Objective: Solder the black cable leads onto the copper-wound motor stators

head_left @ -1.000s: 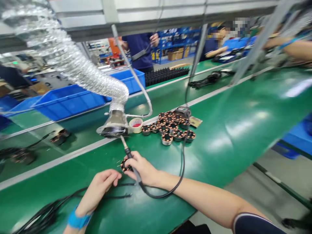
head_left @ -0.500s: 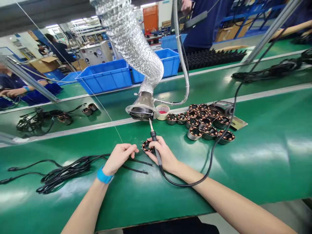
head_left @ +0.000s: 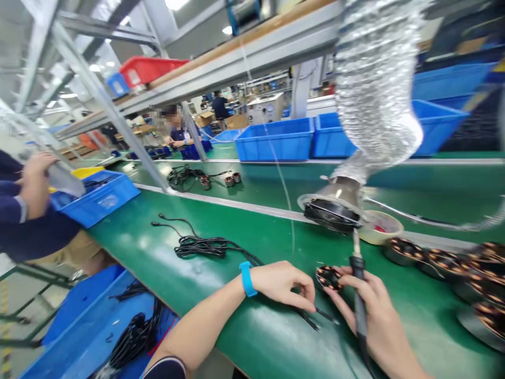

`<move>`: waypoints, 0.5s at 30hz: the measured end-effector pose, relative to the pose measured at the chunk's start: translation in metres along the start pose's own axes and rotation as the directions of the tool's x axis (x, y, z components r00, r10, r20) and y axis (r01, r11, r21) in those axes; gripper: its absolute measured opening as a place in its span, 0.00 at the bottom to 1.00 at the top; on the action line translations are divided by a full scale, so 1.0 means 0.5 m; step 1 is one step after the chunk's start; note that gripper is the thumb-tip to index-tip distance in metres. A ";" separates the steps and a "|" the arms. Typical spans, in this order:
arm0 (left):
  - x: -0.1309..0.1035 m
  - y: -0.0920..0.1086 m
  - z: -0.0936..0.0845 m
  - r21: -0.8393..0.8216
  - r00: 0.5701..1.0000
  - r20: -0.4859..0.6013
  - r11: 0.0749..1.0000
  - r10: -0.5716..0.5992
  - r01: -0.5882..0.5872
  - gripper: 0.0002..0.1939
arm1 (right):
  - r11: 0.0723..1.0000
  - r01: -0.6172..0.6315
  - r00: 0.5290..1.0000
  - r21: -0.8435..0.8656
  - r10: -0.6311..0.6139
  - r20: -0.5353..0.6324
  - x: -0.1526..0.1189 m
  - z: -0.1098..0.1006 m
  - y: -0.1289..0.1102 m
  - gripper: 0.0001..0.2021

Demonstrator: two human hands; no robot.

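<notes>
My right hand point(head_left: 373, 305) holds a soldering iron point(head_left: 359, 295) upright, and its thumb and finger also grip a small ring-shaped copper coil part point(head_left: 329, 277). Over the black cable ends point(head_left: 311, 317), my left hand point(head_left: 286, 284) is bent, fingertips close together near the cable; whether they pinch it cannot be made out. A blue band circles the left wrist. The bundled black cable point(head_left: 205, 246) lies on the green bench to the left. Above the iron's tip hangs a fume hood point(head_left: 335, 205) on a silver duct.
More coil parts point(head_left: 485, 284) stand at the right, beside a round tape roll point(head_left: 381, 227). Blue bins point(head_left: 276, 139) line the far side. A thin wire hangs in front. At the left, a person stands by a blue bin point(head_left: 104, 197); another bin point(head_left: 90, 326) with cables sits below.
The view has swung left, bringing the person and bins there into sight. My left hand has come down over the cable ends. The right hand still holds the iron and coil part.
</notes>
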State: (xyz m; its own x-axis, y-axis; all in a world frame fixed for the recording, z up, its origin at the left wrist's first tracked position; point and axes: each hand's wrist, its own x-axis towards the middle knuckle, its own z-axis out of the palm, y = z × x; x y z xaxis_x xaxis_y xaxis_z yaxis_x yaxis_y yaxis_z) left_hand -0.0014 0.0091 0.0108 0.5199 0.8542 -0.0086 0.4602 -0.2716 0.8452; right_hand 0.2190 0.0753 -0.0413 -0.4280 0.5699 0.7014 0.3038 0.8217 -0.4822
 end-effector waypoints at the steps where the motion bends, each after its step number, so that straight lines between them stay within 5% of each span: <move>1: -0.004 0.006 -0.009 -0.115 0.999 -0.040 0.993 -0.013 0.008 0.12 | 1.000 0.016 1.000 -0.009 -0.016 -0.008 0.004 0.002 0.002 0.13; 5: -0.015 0.022 -0.031 -0.439 0.974 -0.202 0.898 -0.101 0.003 0.17 | 1.000 0.016 1.000 -0.007 -0.016 0.009 0.013 0.014 -0.012 0.14; 10: -0.020 0.030 -0.021 -0.498 0.859 -0.447 0.867 -0.250 -0.006 0.14 | 0.996 -0.041 0.999 0.085 0.038 0.036 0.021 0.006 -0.075 0.11; 15: -0.015 0.016 -0.015 -0.519 0.868 -0.444 0.854 -0.223 -0.046 0.11 | 0.977 -0.126 0.991 0.173 0.132 -0.022 0.054 -0.005 -0.122 0.12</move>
State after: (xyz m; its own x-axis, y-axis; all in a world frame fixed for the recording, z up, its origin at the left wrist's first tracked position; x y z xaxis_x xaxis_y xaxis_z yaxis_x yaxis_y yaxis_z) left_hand -0.0070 0.0036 0.0218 0.0292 0.9987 0.0408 -0.0045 -0.0407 0.9992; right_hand 0.1910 0.0405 0.0081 -0.3658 0.6729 0.6430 0.2038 0.7320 -0.6501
